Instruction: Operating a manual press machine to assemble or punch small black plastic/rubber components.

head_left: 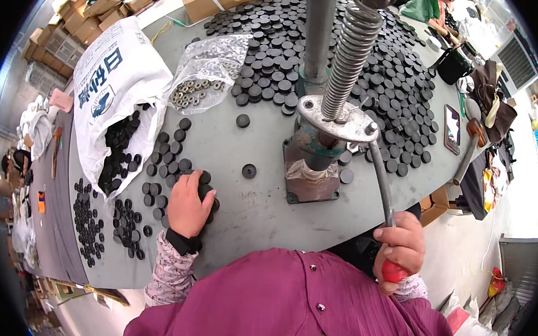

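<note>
My left hand [186, 209] rests on the table's left side, its fingers curled and thumb bent around a few small round black caps [204, 190]. More caps lie against it. My right hand [405, 244] is wrapped round the lower end of a bent metal lever [382, 175], with its red ball knob [393, 271] showing below the fingers. That lever joins a hand press [315, 147] with an upright column and a coil spring [352, 50]. A lone cap [249, 171] with a small centre mark lies between my left hand and the press; another [243, 121] lies farther back.
A big heap of black caps [275, 64] spreads behind the press. At left, a white sack [125, 54] spills black parts beside a clear bag [208, 72] of metal rings. A phone [452, 129] and a hammer [467, 155] lie at right. Another person's arm [445, 28] shows beyond.
</note>
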The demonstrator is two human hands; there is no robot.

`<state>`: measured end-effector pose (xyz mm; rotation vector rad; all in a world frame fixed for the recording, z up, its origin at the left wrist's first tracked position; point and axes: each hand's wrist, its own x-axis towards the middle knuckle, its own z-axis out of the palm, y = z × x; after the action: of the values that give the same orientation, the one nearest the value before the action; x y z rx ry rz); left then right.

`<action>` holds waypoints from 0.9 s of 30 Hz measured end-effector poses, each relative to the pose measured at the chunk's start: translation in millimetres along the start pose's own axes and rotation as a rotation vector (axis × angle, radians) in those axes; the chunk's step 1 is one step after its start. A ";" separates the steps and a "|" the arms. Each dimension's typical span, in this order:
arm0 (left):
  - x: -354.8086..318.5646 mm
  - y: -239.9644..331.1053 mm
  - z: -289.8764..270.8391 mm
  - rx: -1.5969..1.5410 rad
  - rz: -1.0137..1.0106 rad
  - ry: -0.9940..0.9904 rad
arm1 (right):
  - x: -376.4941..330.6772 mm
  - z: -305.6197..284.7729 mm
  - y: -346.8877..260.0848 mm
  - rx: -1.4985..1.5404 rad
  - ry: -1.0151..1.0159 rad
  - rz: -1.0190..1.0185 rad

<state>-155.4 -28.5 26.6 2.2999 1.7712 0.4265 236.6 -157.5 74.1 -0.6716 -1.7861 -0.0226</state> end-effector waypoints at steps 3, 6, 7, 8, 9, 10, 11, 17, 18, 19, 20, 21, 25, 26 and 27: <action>7.9 6.2 6.4 0.004 0.063 0.047 | 56.1 -4.9 -2.6 0.090 0.069 0.183; 22.1 2.3 15.3 -0.005 -0.003 0.018 | 109.3 -0.2 0.1 0.162 0.241 0.401; 26.7 -6.4 15.5 0.002 0.015 0.004 | 132.6 1.1 -4.0 0.121 0.262 0.620; 29.8 -11.3 16.1 0.010 0.031 -0.012 | 146.2 2.6 5.7 0.172 0.281 0.548; 36.6 4.1 12.8 0.022 0.052 0.007 | 152.9 5.9 18.3 0.140 0.263 0.497; 39.0 17.6 12.2 0.020 0.057 0.002 | 159.8 9.5 22.5 0.122 0.255 0.505; 40.1 33.8 14.8 -0.290 0.011 -0.078 | 162.0 6.9 26.6 0.117 0.210 0.521; 41.6 136.0 66.5 -0.826 0.173 -0.112 | 160.8 3.4 26.5 0.090 0.224 0.518; 43.8 143.3 72.8 -0.789 0.180 -0.069 | 160.2 3.4 26.1 0.100 0.236 0.526; 46.4 146.5 77.8 -0.752 0.186 -0.027 | 158.1 5.0 24.4 0.097 0.234 0.526; 49.0 146.4 82.8 -0.755 0.186 -0.027 | 154.5 8.0 20.7 0.110 0.270 0.523; 51.5 145.2 88.0 -0.816 0.184 -0.034 | 151.0 10.1 14.9 0.121 0.308 0.521; 54.2 139.0 100.4 -0.926 0.199 -0.051 | 119.3 10.7 -8.0 0.087 0.263 0.497; 53.4 136.6 96.9 -0.926 0.199 -0.053 | 104.6 6.9 -2.6 0.173 0.191 0.339; 51.1 131.5 85.3 -0.827 0.201 -0.084 | 87.6 3.5 5.7 0.208 0.120 0.244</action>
<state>5.7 -12.0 -4.1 1.8381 1.0240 0.8796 221.6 -114.1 148.9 -0.7169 -1.5562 0.2786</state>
